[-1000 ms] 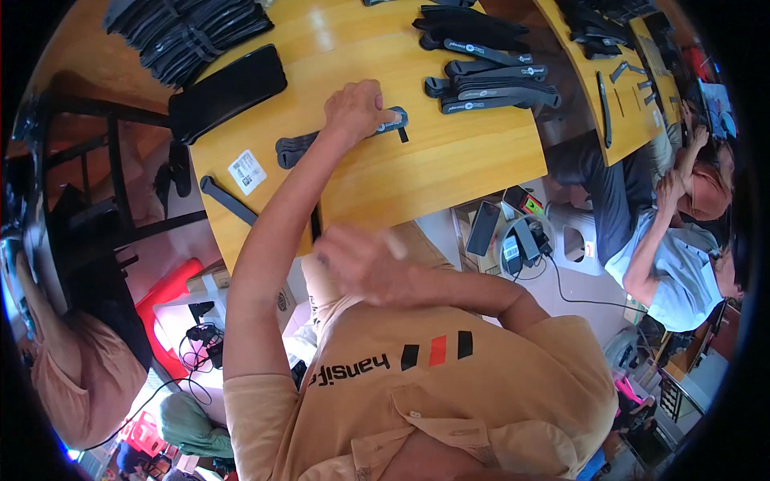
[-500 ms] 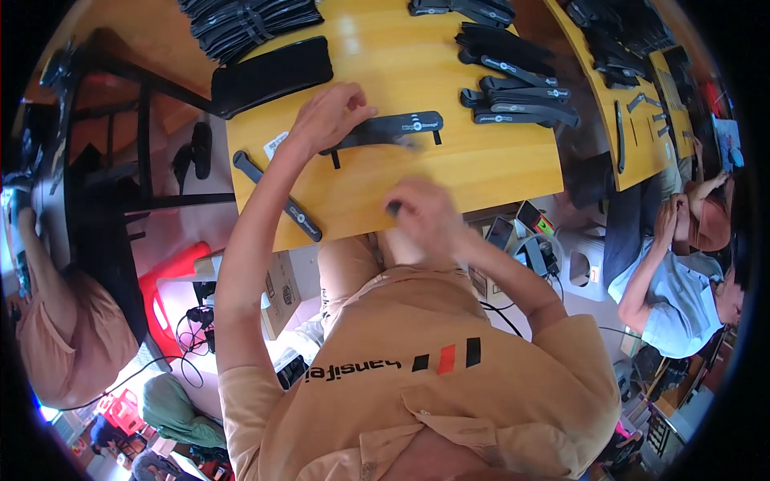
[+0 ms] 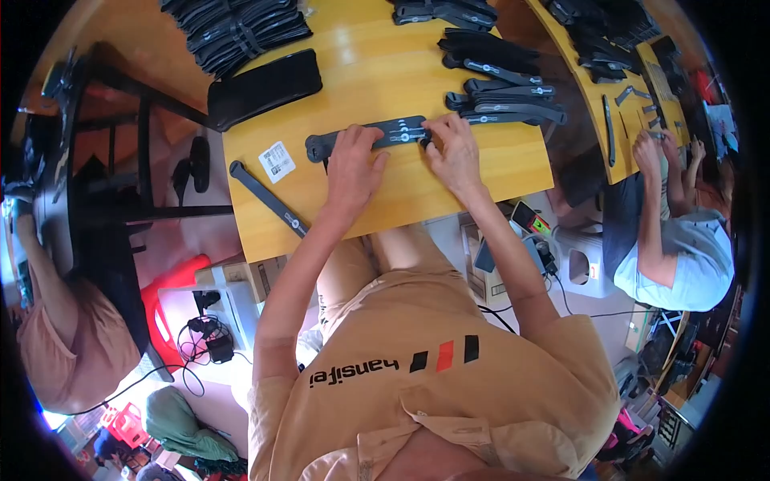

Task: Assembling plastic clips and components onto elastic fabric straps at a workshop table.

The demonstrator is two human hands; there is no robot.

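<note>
A dark grey strap bundle (image 3: 398, 128) with white print lies crosswise on the wooden table before me. My left hand (image 3: 355, 167) rests over its left part, fingers curled onto it, hiding that stretch. At the right end, my right hand (image 3: 455, 156) pinches a short black band (image 3: 426, 139) between thumb and fingers. How far the band passes round the bundle is hidden. Another grey strap (image 3: 269, 196) lies slantwise at the table's left front. A white label sheet (image 3: 277, 161) is between that strap and a flat black pouch (image 3: 265, 88).
Stacked black pieces (image 3: 233, 32) stand at the far left of the table (image 3: 369, 48). Several grey strap bundles (image 3: 505, 100) lie along its right side. At right, a co-worker in a light blue shirt (image 3: 682, 260) works at another table. Cables and boxes sit below.
My left hand has come down onto the strap bundle, uncovering the label. My right hand, blurred near the table's front edge before, has moved up to the bundle's right end with the black band.
</note>
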